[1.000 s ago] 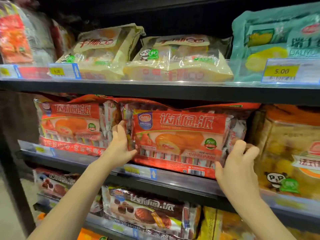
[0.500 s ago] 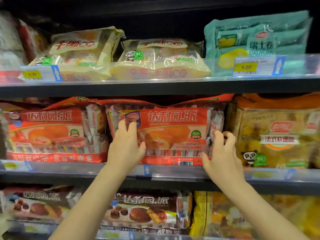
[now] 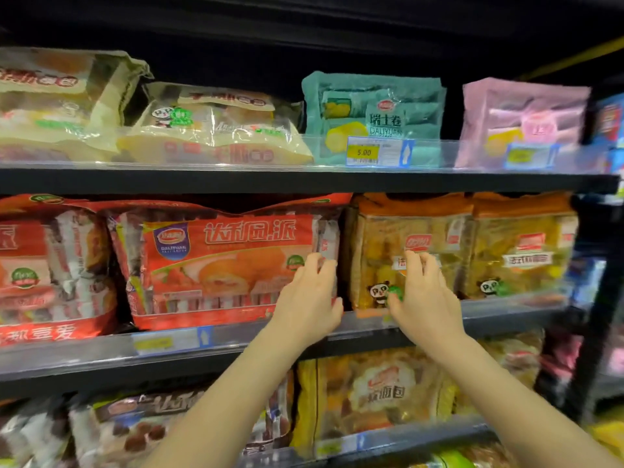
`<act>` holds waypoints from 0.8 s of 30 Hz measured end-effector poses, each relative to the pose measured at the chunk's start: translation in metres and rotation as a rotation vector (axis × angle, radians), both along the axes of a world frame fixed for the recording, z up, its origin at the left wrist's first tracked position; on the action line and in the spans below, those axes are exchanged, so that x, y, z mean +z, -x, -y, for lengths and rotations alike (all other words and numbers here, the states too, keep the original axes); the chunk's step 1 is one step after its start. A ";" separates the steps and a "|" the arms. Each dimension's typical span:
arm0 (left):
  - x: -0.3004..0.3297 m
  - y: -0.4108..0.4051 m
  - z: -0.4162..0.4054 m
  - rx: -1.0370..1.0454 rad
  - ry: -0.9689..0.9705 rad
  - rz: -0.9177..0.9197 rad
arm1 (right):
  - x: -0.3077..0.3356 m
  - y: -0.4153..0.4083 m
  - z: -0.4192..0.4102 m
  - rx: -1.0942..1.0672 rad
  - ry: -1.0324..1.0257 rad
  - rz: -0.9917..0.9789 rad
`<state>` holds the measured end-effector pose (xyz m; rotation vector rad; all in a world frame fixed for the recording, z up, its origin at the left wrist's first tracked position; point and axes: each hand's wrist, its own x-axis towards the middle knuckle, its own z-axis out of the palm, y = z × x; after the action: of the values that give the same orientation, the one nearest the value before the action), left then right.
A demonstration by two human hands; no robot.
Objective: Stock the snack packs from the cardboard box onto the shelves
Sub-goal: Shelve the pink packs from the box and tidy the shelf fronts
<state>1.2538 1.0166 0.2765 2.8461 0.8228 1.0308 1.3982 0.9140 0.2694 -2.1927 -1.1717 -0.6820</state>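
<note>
- My left hand (image 3: pixel 309 297) lies flat with loose fingers on the right end of the red snack pack (image 3: pixel 223 268).
- My right hand (image 3: pixel 423 295) touches the yellow pack (image 3: pixel 410 255) beside it, fingers spread, gripping nothing.
- Both packs stand on the middle shelf (image 3: pixel 506 314).

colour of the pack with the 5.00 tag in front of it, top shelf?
Teal green pack, with a yellow roll pictured on it; head view.

A red snack pack (image 3: pixel 223 265) printed with white lettering is flanked by an orange-topped yellow pack (image 3: pixel 405 251); teal (image 3: pixel 371 116) and pink (image 3: pixel 520 119) packs are shelved above.
</note>
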 end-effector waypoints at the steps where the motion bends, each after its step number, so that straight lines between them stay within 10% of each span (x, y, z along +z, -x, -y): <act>1: 0.000 -0.010 0.003 -0.008 0.008 -0.006 | 0.000 -0.009 0.006 -0.020 0.013 0.000; 24: -0.028 -0.116 0.019 0.178 0.093 0.297 | -0.021 -0.145 0.022 0.250 -0.118 -0.172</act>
<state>1.3700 0.9977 0.2486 2.4935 1.0732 1.3533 1.5433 0.8918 0.2488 -1.9229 -1.2544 -0.4367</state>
